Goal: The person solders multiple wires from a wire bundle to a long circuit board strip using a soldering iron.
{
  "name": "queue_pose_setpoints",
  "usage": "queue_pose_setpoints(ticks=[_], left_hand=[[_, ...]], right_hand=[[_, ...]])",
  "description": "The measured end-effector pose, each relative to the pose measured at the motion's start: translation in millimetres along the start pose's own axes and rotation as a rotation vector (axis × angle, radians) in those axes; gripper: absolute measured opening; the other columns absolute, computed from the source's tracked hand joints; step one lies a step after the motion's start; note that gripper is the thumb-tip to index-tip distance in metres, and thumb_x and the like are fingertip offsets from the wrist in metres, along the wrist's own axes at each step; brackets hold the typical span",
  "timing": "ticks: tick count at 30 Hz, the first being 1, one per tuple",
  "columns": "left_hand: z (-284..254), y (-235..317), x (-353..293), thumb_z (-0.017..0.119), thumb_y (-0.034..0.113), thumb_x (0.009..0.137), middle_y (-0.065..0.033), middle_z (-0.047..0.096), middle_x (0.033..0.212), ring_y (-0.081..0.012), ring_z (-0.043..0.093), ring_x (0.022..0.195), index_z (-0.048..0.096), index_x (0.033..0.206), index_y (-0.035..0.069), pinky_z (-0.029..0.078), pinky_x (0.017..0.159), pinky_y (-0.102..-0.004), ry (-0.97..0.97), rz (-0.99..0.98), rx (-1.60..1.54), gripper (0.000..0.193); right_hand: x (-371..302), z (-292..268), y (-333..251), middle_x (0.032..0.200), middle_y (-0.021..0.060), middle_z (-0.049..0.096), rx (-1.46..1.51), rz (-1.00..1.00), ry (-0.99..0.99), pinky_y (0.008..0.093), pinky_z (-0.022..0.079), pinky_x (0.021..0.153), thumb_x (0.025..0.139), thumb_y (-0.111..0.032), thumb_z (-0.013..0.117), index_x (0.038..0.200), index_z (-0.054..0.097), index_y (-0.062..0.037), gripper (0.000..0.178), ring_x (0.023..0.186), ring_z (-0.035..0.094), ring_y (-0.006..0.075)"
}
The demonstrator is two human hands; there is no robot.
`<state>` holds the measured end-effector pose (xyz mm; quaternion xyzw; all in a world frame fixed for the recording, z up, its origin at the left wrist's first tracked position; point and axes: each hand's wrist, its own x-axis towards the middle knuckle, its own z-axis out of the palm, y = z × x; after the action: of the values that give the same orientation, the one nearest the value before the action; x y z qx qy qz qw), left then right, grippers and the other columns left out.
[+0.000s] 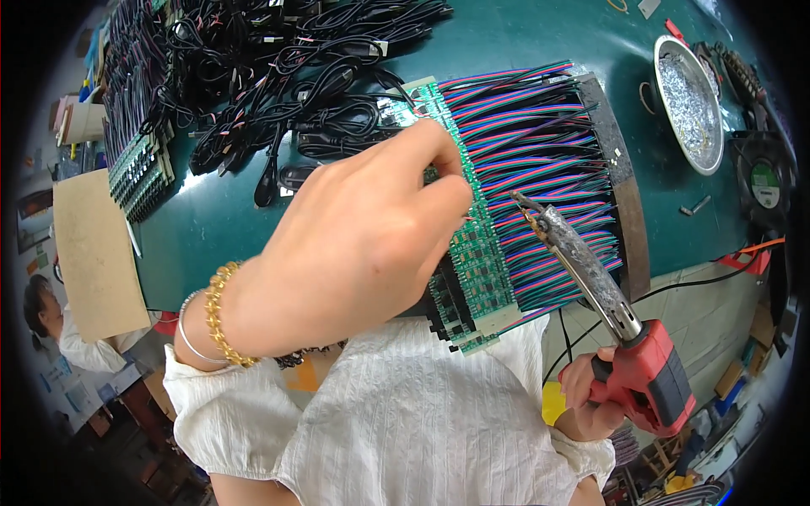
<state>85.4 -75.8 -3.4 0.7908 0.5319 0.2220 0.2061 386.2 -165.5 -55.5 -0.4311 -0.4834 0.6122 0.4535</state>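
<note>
Closest to the camera, one left hand [371,219] fills the middle of the frame, its fingers curled and the thumb bent in toward the index finger; the fingertips are hidden, so I cannot tell whether they pinch anything. Directly beneath it lies one long panel of green circuit boards [488,274], running from the upper centre to the lower centre; its separate boards are partly covered and too small to count. Many thin wires [540,118] in black, red, blue and green, too many to count, fan from the panel toward the right.

One soldering iron [623,319] points up and left, its tip above the wires, just right of the left hand. One right hand [580,384], at lower right, is wrapped around the iron's red and black handle, so the panel lies up and to the left of that hand. One dark bar [624,194] lies at the wires' far ends.

Two bracelets, one gold [218,316] and one silver [187,337], circle the left wrist. At upper right stand one metal bowl [666,118] with silvery material inside and one black fan [764,181]. A heap of black cables [337,72], uncountable, spreads across the upper left, beside a second batch of boards [139,173]. One tan sheet [97,261] and one other person [51,308] appear at left.
</note>
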Motion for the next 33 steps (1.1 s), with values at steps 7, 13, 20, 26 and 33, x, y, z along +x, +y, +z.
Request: queue_pose_setpoints(ticks=[7,13,20,26,33], left_hand=[[-11.3,-0.7,9.2,0.069,-0.004,0.070,-0.0103,0.055,0.090,-0.0213,0.056,0.063,0.059,0.077,-0.001,0.046,0.055,-0.0324,-0.178,0.073,0.059,0.012],[-10.1,1.4,9.6,0.068,-0.004,0.070,-0.0103,0.055,0.090,-0.0209,0.056,0.062,0.059,0.076,-0.001,0.046,0.054,-0.0330,-0.180,0.056,0.055,0.012],[-7.9,3.1,7.8,0.068,-0.004,0.068,-0.0102,0.056,0.092,-0.0198,0.056,0.061,0.059,0.075,-0.001,0.046,0.054,-0.0322,-0.139,0.060,0.059,0.012],[-5.8,3.6,4.3,0.067,-0.004,0.067,-0.0100,0.057,0.093,-0.0191,0.056,0.061,0.058,0.074,-0.001,0.047,0.055,-0.0320,-0.119,0.045,0.080,0.012],[-4.7,4.7,5.4,0.068,-0.003,0.068,-0.0100,0.057,0.093,-0.0190,0.056,0.060,0.058,0.075,-0.001,0.046,0.054,-0.0320,-0.118,0.056,0.099,0.012]], right_hand=[[-5.1,-29.8,7.6,0.052,-0.0033,0.045,-0.098,-0.014,-0.370,0.0259,0.037,0.047,0.076,-0.072,0.058,0.128,0.042,-0.0011,0.089,0.045,0.044,0.0109],[-2.7,-32.9,-4.9,0.064,0.0020,0.056,-0.285,0.146,-0.464,0.0292,0.042,0.051,0.058,-0.007,0.062,0.070,0.053,-0.0080,0.016,0.055,0.057,0.0191],[-2.9,-23.3,-9.8,0.059,-0.0020,0.054,-0.376,0.091,-0.338,0.0279,0.040,0.049,0.056,-0.012,0.060,0.069,0.058,-0.0072,0.013,0.048,0.052,0.0165],[-17.5,-22.3,3.9,0.056,-0.0026,0.052,-0.417,-0.065,-0.137,0.0286,0.037,0.047,0.054,-0.015,0.059,0.063,0.055,-0.0090,0.012,0.047,0.052,0.0181],[-23.7,-36.4,16.1,0.053,-0.0050,0.046,-0.238,0.023,-0.241,0.0259,0.036,0.049,0.073,-0.074,0.057,0.130,0.043,-0.0012,0.094,0.046,0.044,0.0097]])
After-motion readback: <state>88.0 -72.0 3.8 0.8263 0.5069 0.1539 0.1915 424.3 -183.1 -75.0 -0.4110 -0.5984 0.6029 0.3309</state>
